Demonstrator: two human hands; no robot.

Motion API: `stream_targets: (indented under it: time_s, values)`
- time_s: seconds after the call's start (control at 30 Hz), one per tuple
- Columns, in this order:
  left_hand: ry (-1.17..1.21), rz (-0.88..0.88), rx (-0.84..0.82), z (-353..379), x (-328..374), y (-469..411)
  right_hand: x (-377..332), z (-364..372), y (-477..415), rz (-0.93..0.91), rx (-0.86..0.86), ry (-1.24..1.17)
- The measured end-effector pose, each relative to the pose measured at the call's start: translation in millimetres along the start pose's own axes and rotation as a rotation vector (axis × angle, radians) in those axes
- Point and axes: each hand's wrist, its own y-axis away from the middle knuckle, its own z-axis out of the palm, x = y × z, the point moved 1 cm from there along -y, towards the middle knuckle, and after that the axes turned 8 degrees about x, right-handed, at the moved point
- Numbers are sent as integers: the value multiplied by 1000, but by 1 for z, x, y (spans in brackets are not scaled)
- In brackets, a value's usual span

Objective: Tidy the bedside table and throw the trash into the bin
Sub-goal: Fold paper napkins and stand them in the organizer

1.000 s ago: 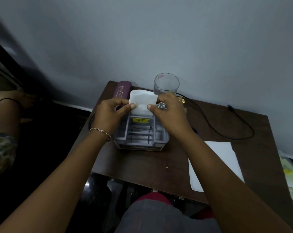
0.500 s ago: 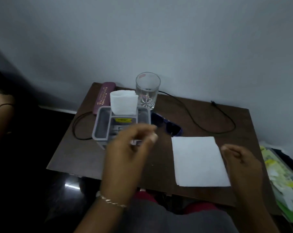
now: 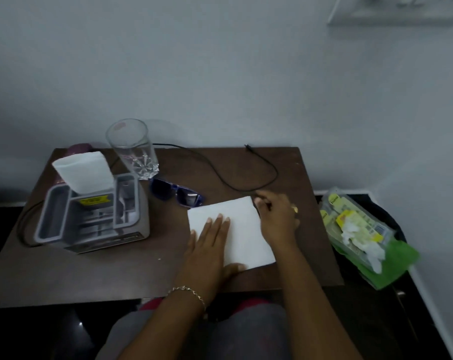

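A flat white tissue (image 3: 242,229) lies on the dark brown bedside table (image 3: 116,268), right of centre. My left hand (image 3: 211,245) rests flat on its left half, fingers spread. My right hand (image 3: 277,219) sits at the tissue's right edge, fingers curled at the far corner; whether it pinches the sheet I cannot tell. A grey organiser box (image 3: 90,214) stands at the left with a folded white tissue (image 3: 85,170) upright in it. To the right of the table, a black bin (image 3: 371,245) with a green liner holds wrappers and crumpled paper.
A clear drinking glass (image 3: 133,149) stands behind the organiser, blue sunglasses (image 3: 177,194) lie beside it, and a black cable (image 3: 246,175) loops across the back. A purple case (image 3: 77,148) peeks out behind the upright tissue. The wall runs close behind.
Both hands left the organiser, where the folded tissue now stands alone, and came down on the flat tissue. The view swung right, bringing the bin into sight.
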Motion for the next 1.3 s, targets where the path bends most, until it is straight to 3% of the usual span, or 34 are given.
stream_targets:
  time_s: [0.23,0.6,0.9,1.1,1.3]
  values:
    - [-65,38,51,5,0,-2,4,-1,-9,-106,-95,-22]
    - [-54,51,92,9,-3,-3,14,6,10,-227,60,16]
    - [-28,48,96,10,-2,-2,12,11,12,-155,120,-101]
    - [-45,45,84,11,-4,-4,9,14,9,-143,133,-7]
    - [-44,45,73,10,-5,-3,15,12,17,-228,208,-162]
